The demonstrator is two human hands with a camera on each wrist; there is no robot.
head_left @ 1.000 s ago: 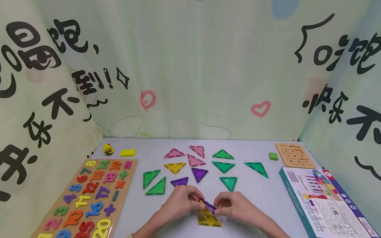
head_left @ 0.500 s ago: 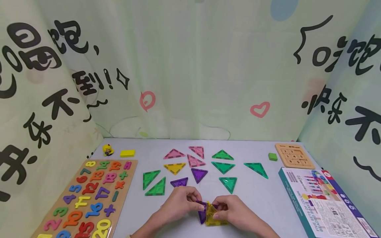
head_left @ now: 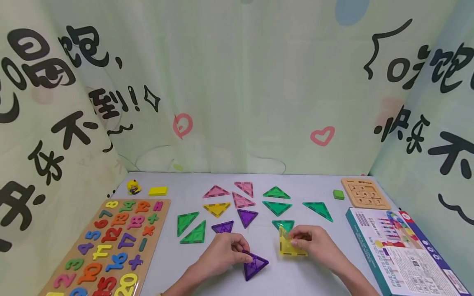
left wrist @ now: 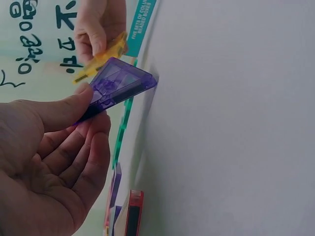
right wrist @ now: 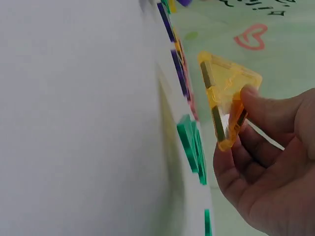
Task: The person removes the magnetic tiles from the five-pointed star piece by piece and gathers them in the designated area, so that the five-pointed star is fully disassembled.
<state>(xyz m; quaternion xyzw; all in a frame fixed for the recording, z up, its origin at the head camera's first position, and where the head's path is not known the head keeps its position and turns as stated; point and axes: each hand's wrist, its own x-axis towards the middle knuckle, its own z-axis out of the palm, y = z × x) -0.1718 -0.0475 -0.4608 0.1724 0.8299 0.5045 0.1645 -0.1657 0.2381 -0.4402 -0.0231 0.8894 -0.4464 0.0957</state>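
Note:
Between thumb and fingers, my left hand point(head_left: 228, 253) pinches a purple triangular magnetic tile point(head_left: 255, 266) by one corner, near the table's front. The left wrist view shows that purple tile point(left wrist: 120, 83) tilted, its dark edge magnets visible. My right hand point(head_left: 314, 242) pinches a yellow triangular magnetic tile point(head_left: 290, 247) to the right of it. In the head view the yellow tile overlaps a green triangular tile point(head_left: 283, 225). The right wrist view has the yellow tile point(right wrist: 229, 88) held off the table by the thumb and fingers. The two held tiles are apart.
Several loose triangular tiles lie beyond the hands, among them a purple tile point(head_left: 247, 217), a yellow tile point(head_left: 217, 209) and a pink tile point(head_left: 216, 191). A number board point(head_left: 97, 255) is at left. At right are a printed box point(head_left: 403, 250) and a wooden board point(head_left: 364, 192).
The yellow and purple tiles, overlapping between both hands earlier, are now apart. My right hand has moved right and away from the body with the yellow tile; my left hand stays nearly in place.

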